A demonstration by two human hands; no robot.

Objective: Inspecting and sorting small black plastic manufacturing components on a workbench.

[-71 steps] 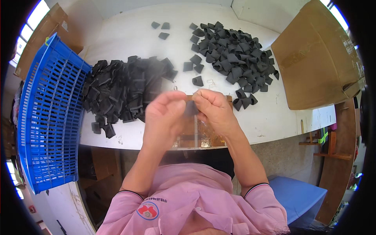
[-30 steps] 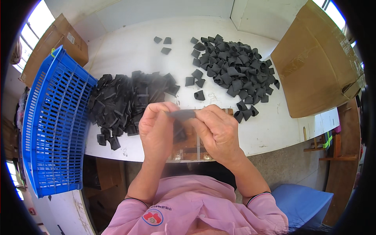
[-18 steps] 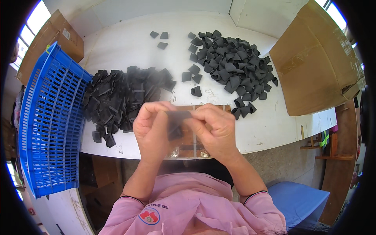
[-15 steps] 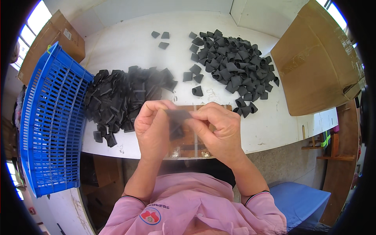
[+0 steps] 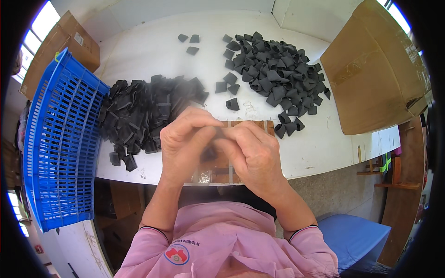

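Above a brown wooden board (image 5: 263,126) at the table's front edge, my left hand (image 5: 181,146) and my right hand (image 5: 254,150) meet fingertip to fingertip. Both pinch a small black fabric piece (image 5: 209,154), blurred and mostly hidden behind the fingers. Left of my left hand lies a heap of flat black fabric pieces (image 5: 132,111). Beyond my right hand spreads a heap of dark grey tube-like sleeves (image 5: 276,69), some showing their open ends. A single sleeve (image 5: 232,104) lies just past the board.
A blue plastic basket (image 5: 60,148) leans on its side at the left edge of the white table (image 5: 153,51). Cardboard boxes stand behind it (image 5: 85,44) and at the right (image 5: 371,74). Several loose grey pieces (image 5: 193,50) lie toward the back. A blue-covered stool (image 5: 354,238) stands lower right.
My fingertips have drawn closer together, and the fabric piece, seen stretched between them before, is now mostly covered. My left fingers have risen slightly. The heaps look unchanged.
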